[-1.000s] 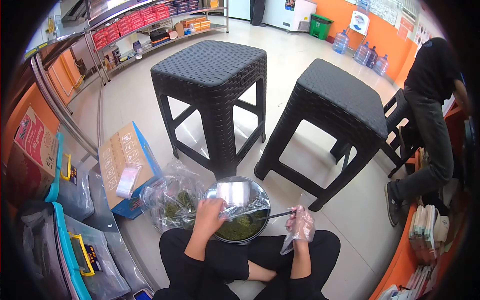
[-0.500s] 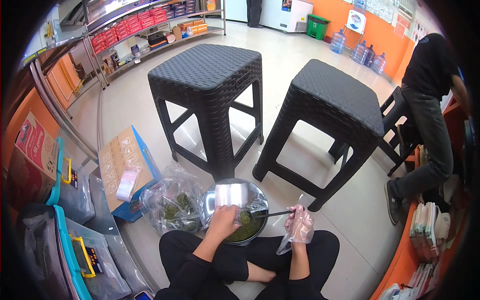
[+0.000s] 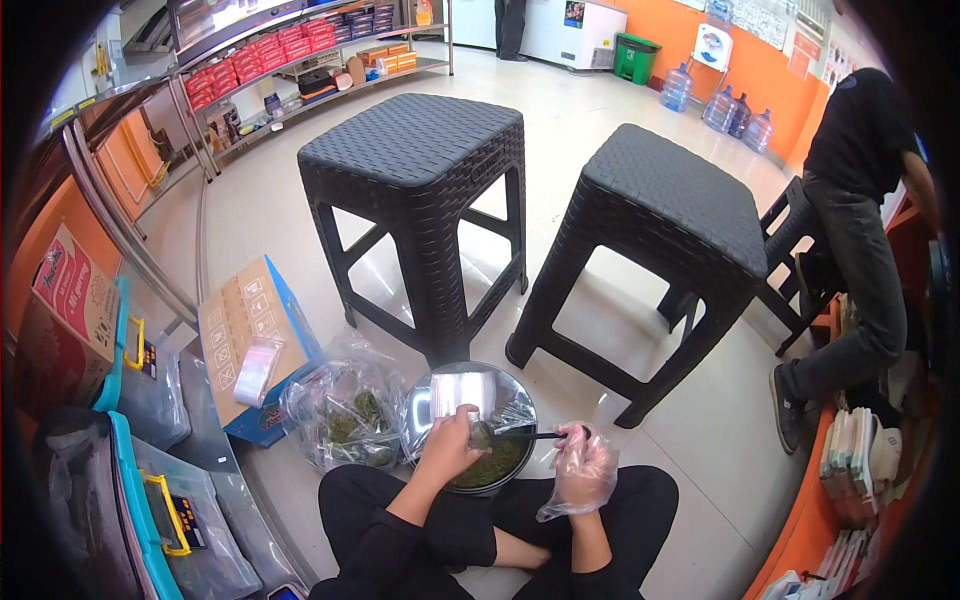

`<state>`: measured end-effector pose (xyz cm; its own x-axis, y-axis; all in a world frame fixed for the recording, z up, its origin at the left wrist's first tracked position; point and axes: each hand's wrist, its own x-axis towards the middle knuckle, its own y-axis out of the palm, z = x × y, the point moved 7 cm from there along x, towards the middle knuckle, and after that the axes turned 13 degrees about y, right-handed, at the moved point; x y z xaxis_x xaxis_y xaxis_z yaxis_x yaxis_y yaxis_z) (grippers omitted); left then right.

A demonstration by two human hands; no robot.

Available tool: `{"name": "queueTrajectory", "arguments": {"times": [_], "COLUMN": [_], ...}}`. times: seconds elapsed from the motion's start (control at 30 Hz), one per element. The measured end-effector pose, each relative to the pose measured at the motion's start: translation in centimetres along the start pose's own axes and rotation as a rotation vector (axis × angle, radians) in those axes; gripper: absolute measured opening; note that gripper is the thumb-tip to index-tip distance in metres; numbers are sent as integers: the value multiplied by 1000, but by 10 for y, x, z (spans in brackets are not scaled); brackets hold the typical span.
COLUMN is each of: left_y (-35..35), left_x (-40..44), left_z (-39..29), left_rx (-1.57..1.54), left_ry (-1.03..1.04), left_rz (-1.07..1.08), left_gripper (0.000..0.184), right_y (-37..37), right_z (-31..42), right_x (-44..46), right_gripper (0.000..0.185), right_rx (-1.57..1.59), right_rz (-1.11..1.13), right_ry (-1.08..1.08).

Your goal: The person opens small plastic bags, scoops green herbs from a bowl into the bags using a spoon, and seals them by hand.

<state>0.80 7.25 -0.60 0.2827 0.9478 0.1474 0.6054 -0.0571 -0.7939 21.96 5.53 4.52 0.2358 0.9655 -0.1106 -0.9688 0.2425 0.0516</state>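
A round metal bowl (image 3: 528,450) with dark green flakes (image 3: 490,466) stands between my crossed legs. Over its far part lies a stack of small clear bags (image 3: 463,393). My left hand (image 3: 451,447) is closed on a small clear bag at the bowl's middle. On the right, my right hand (image 3: 583,470), in a clear plastic glove, grips the handle of a dark spoon (image 3: 536,436). The spoon's head is at the small bag's mouth; its contents are hard to make out. A large clear bag with green clumps (image 3: 352,420) rests left of the bowl.
Two black woven stools (image 3: 412,140) (image 3: 680,190) stand in front. A cardboard box (image 3: 240,320) with a bag pack on it is at the left, beside lidded plastic bins (image 3: 190,490). Another person (image 3: 860,200) is at the right, by an orange shelf (image 3: 800,520).
My right hand has turned over and moved slightly left and down with the spoon, whose head is now at the small bag. My left hand has moved from the bowl's left side towards its middle.
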Motion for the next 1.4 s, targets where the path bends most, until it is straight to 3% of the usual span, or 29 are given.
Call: {"name": "queueTrajectory", "arguments": {"times": [0.17, 0.27, 0.37, 0.77, 1.07, 1.17, 1.4], "left_y": [1, 3, 1, 4, 8, 1, 3], "left_x": [0, 1, 2, 1, 1, 2, 3], "left_z": [4, 6, 4, 11, 15, 9, 14], "left_rx": [-18, -26, -39, -209, -246, -256, -326], "left_ry": [17, -14, 9, -90, -117, -161, -125], "left_rz": [-117, -105, -142, -154, -177, -127, -254], "left_gripper": [75, 77, 77, 71, 67, 65, 61], "right_y": [8, 17, 25, 29, 21, 25, 25], "right_z": [33, 51, 67, 71, 72, 73, 79], "right_x": [-16, -29, -34, -43, -38, -41, -45], "right_gripper": [21, 16, 16, 9, 7, 7, 9], "right_rx": [-263, -367, -429, -435, -429, -389, -430], "right_rz": [42, 154, 179, 271, 200, 294, 285], "right_ry": [-227, -160, -403, -380, -371, -353, -423]}}
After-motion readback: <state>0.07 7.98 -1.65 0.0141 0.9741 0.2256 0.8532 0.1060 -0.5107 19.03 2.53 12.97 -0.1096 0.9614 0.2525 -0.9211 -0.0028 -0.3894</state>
